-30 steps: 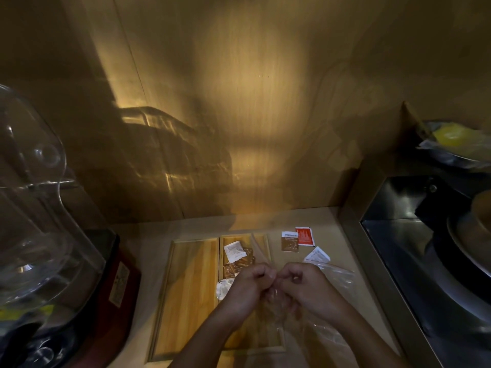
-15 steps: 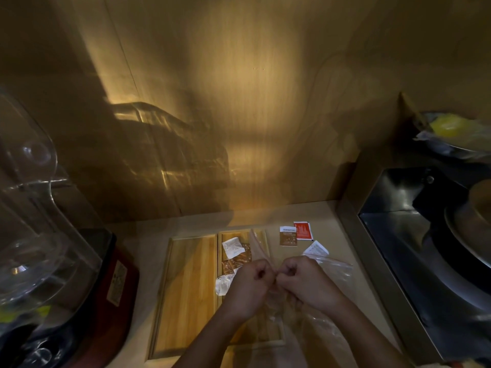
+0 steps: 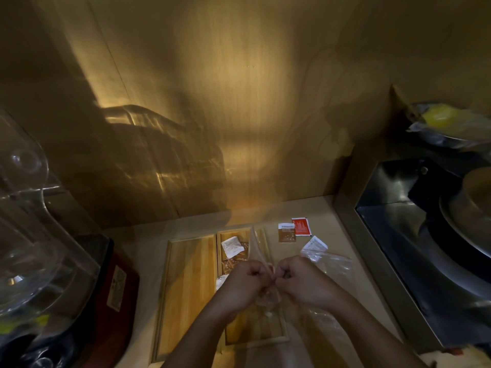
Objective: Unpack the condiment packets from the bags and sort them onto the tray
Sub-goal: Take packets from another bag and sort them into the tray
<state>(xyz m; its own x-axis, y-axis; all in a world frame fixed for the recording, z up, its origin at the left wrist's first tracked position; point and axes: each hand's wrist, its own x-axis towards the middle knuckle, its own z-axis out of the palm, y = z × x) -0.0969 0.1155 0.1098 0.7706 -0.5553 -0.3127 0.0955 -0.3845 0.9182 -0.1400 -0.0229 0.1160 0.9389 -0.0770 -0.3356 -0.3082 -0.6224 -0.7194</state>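
A wooden tray (image 3: 190, 288) with two compartments lies on the counter. Its right compartment holds a white packet (image 3: 232, 246) and brown packets beneath it. Over the tray's right side my left hand (image 3: 245, 284) and my right hand (image 3: 301, 281) are fisted close together, both gripping the top of a clear plastic bag (image 3: 268, 296) that hangs between them. On the counter behind lie a brown packet (image 3: 287, 232), a red packet (image 3: 301, 226) and a white packet (image 3: 314, 245). Another clear bag (image 3: 332, 264) lies to the right.
A clear-domed appliance (image 3: 32, 248) with a red base (image 3: 119, 282) stands at the left. A steel sink (image 3: 414, 235) with dark cookware fills the right. A wooden wall rises behind. A yellow item in plastic (image 3: 443, 119) sits at upper right.
My two fists have drawn slightly nearer to me and stay clenched on the clear bag; a strip of the bag's top now sticks up between them.
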